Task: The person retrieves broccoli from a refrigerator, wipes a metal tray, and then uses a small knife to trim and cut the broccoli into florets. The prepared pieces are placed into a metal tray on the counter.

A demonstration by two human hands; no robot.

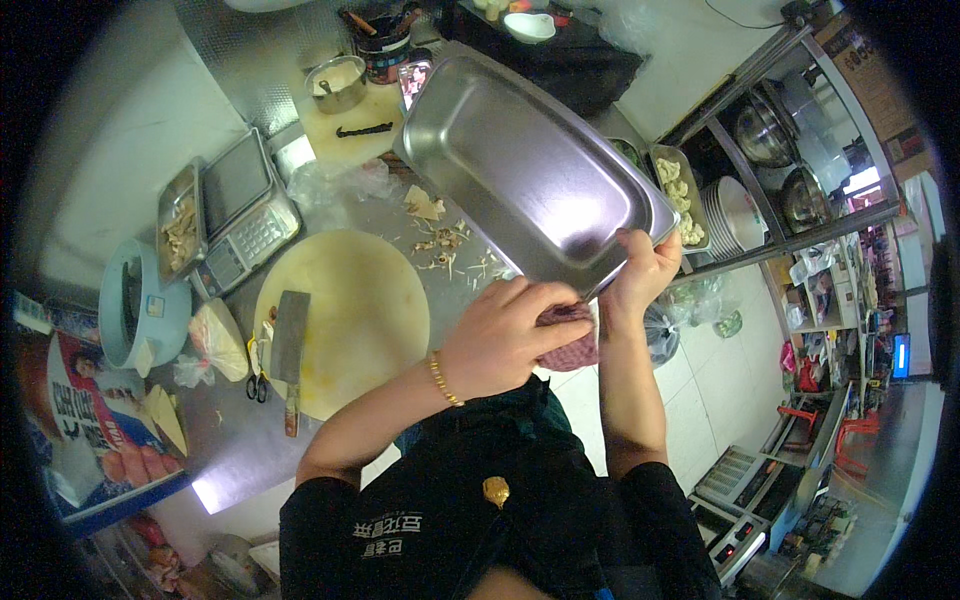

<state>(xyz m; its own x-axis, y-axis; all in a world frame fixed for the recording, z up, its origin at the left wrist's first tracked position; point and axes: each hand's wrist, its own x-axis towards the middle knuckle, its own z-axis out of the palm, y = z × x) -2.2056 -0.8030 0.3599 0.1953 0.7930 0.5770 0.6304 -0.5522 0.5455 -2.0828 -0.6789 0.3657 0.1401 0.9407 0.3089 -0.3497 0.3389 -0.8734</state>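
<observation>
A deep rectangular stainless steel pan (pixel 525 165) is held up over the worktop, tilted, with its hollow facing me and nothing in it. My right hand (pixel 645 262) grips the near right corner of its rim, thumb on the inner side. A purple folded cloth (pixel 570 341) is in my left hand (pixel 510 334), at the pan's near end. My left fingers wrap over this cloth; whether it touches the metal I cannot tell. Left of the pan lies a round chopping board (pixel 375 300), with a cleaver (pixel 289 337) resting on it.
Vegetable scraps (pixel 442 240) litter the steel worktop (pixel 465 300). Scissors (pixel 256 379) lie beside the board. Further left are a digital scale (pixel 251 244), a metal tray of cut pieces (pixel 180 232) and a light blue basin (pixel 169 330). A tray of cauliflower (pixel 675 191) and stacked plates (pixel 731 217) stand right.
</observation>
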